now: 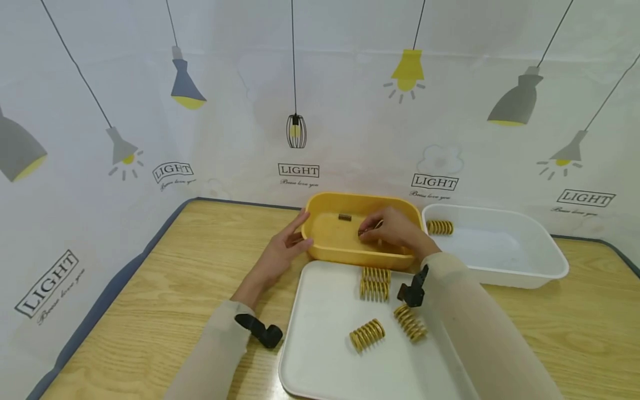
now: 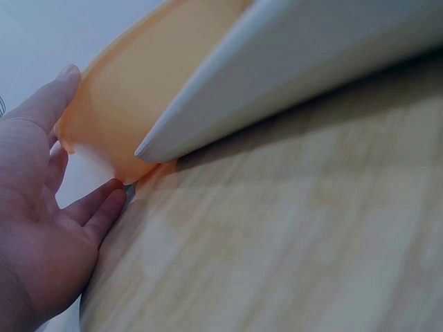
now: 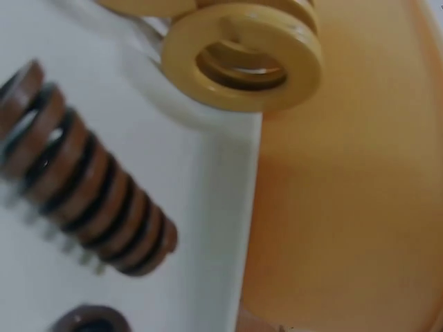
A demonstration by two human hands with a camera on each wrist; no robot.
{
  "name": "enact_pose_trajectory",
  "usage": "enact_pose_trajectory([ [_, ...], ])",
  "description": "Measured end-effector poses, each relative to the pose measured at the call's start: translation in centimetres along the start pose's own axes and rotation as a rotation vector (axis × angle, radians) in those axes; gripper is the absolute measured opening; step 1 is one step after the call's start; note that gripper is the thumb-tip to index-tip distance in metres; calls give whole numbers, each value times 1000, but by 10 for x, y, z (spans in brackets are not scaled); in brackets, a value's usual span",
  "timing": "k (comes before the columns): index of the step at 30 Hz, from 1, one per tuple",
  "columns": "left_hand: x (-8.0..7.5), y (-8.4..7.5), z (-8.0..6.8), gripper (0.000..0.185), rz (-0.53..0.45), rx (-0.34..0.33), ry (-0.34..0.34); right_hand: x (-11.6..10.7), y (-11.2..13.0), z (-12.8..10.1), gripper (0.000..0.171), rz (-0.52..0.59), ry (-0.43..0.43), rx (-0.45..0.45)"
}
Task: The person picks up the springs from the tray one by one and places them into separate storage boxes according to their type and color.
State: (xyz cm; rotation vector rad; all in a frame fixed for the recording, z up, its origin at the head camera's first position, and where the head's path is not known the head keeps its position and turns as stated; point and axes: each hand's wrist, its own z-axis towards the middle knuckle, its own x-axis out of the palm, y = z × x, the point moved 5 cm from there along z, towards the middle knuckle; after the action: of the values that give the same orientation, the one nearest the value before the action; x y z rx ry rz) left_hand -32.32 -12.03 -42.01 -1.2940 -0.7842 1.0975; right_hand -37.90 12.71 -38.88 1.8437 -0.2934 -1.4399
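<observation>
Watching the head view, I am seeing the right hand (image 1: 395,229) reaching into the yellow tub (image 1: 325,244) at about 12 o'clock on the worktop (image 1: 200,261), its fingers curling round a small dark spring (image 1: 364,232) near the tub's middle; the grip itself is mostly hidden, so I am judging it a pinch rather than seeing it plainly. The left hand (image 1: 282,250) is lying with relaxed, straight fingers against the tub's wall at 9 o'clock, bracing it and holding nothing. A second dark spring (image 1: 344,217) is lying further back in the tub, towards 11 o'clock.

What I am worrying about is the tub sliding. It is sitting right against the white tray (image 1: 320,333) at 6 o'clock, and a push from either hand could be nudging it onto that rim, tipping it. The dark spring is small, so a shallow pinch could be letting it roll away across the tub floor. The right sleeve (image 1: 470,311) is passing just over the yellow springs (image 1: 375,283) on the tray and could be dragging one off. The white bin (image 1: 525,261) at 2 o'clock, holding one yellow spring (image 1: 440,227), is standing just beside the tub, so a stray elbow could be shifting it too.
</observation>
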Motion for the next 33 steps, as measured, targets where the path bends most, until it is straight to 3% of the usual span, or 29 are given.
enact_pose_trajectory([
  [15, -1, 1, 1, 65, -1, 6, 0, 4, -2, 2, 14, -62, -4, 72],
  [33, -1, 3, 0, 64, -7, 6, -3, 0, -1, -1, 22, 10, -19, 78],
])
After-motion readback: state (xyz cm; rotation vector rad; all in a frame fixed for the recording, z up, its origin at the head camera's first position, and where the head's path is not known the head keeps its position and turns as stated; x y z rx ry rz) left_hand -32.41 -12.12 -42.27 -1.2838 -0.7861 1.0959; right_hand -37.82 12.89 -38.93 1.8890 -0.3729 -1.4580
